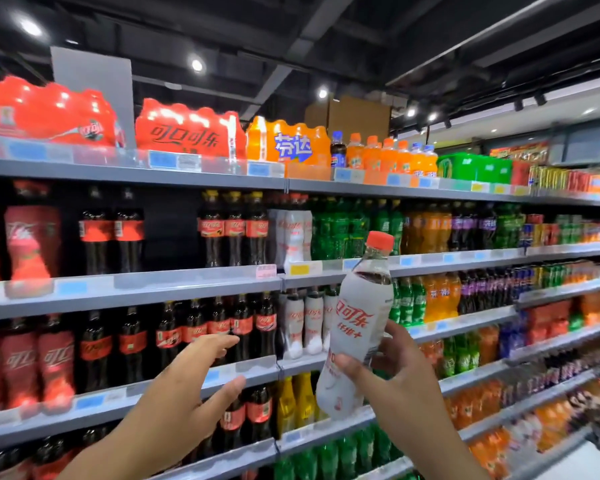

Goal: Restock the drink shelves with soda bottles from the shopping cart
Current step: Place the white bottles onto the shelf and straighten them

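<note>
My right hand (397, 382) grips a white-labelled cola bottle (359, 327) with an orange-red cap, tilted slightly right, in front of the drink shelves (132, 282). On the third shelf, just left of the held bottle, stands a row of matching white bottles (303, 323). More white bottles (291, 233) stand one shelf higher. My left hand (191, 386) reaches forward with its fingers spread and holds nothing, in front of the dark cola bottles (219, 327). The shopping cart is out of view.
Wrapped red cola packs (187, 131) and an orange pack (288, 142) sit on the top shelf. Green bottles (343, 226), orange bottles (440, 296) and cans (548, 230) fill the shelves to the right. A gap (170, 226) shows among the tall cola bottles on the second shelf.
</note>
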`<state>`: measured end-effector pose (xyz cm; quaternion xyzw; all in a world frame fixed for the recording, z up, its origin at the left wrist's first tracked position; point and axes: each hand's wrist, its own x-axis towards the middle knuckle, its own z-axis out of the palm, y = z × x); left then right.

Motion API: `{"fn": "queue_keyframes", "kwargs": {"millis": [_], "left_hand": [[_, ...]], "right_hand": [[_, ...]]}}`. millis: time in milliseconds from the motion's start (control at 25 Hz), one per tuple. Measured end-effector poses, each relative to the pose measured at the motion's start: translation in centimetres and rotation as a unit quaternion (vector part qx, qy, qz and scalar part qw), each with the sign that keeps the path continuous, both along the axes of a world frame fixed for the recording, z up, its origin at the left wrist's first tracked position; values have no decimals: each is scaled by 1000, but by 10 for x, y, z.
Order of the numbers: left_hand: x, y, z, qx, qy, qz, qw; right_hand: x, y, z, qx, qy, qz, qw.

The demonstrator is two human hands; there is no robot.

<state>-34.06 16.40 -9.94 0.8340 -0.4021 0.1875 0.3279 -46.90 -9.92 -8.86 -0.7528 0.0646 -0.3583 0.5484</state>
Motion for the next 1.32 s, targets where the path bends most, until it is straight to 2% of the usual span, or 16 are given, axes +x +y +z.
{"fn": "queue_keyframes", "kwargs": {"millis": [240,400,600,1080,1320], "left_hand": [[101,-81,13,-15,-35,6,999],[184,-140,39,-45,-68,24,996],[247,-209,69,-94,-90,46,990],[307,-298,88,-131,-66,180,973],[317,-315,90,-158,-57,233,958]], "right_hand": [[101,-79,10,15,-31,-5,999],[189,-128,30,12,-47,-1,999],[270,-168,51,12,-82,13,996],[383,-240,64,-10,-148,70,986],[415,-250,65,-37,-117,110,986]]}}
